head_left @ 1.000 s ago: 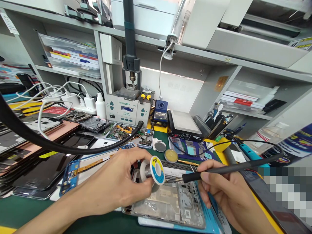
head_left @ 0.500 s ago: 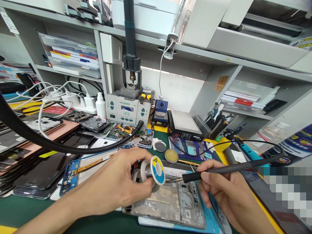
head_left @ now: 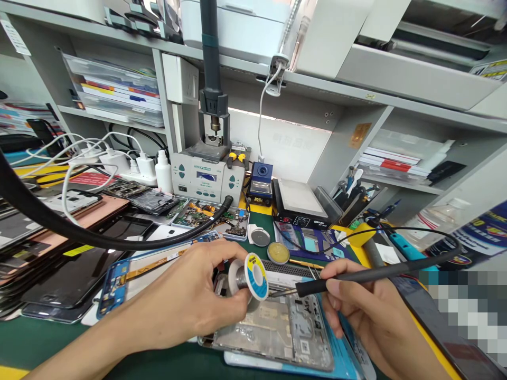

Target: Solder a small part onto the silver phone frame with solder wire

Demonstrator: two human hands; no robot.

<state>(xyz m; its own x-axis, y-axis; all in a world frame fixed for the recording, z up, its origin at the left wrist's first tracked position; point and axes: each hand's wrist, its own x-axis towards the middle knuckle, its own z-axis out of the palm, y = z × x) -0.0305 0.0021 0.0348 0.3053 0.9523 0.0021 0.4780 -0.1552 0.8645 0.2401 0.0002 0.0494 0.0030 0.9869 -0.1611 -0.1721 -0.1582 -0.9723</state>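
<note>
Between the thumb and fingers of my left hand [head_left: 198,290] is a spool of solder wire [head_left: 253,277], its white rim labelled yellow and blue. My right hand [head_left: 364,303] grips a soldering iron [head_left: 312,286] by its black handle, the metal tip pointing left toward the spool. Whether the tip touches the wire cannot be made out. Both hands are above a silver metal device frame [head_left: 265,338], which lies on a light blue pad [head_left: 348,359]. Part of the frame is hidden behind the spool and my left hand.
A round tin of yellowish paste [head_left: 278,253] and its lid [head_left: 260,237] lie behind the frame. A hot-air station [head_left: 208,179] and a soldering station [head_left: 262,184] stand at the back. Stacked phones [head_left: 87,264] fill the left. A thick black hose [head_left: 119,244] arches across the left side.
</note>
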